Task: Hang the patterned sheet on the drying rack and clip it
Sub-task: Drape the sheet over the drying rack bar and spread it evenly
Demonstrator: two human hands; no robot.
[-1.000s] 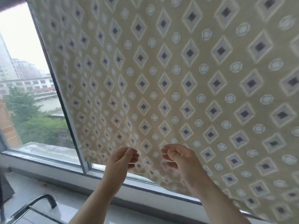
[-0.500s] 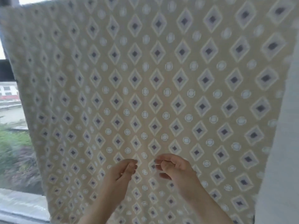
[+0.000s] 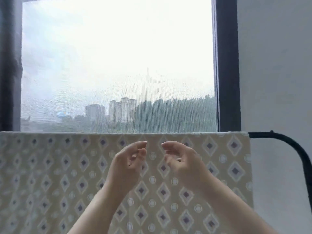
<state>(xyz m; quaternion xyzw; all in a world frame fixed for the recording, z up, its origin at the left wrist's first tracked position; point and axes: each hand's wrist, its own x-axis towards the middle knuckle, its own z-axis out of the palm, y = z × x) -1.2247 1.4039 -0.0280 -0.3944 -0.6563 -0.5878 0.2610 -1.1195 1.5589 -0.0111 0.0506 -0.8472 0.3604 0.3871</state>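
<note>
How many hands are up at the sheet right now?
2. The left hand is raised in front of the patterned sheet, just below its top edge. The right hand is beside it, fingertips apart. Both are loosely curled and hold nothing visible.

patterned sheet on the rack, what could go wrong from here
No clip shows on the patterned sheet, and neither left hand nor right hand grips it, so it might slide off the rack bar. Its right edge sits close to the bar's bend, where it could bunch.
</note>
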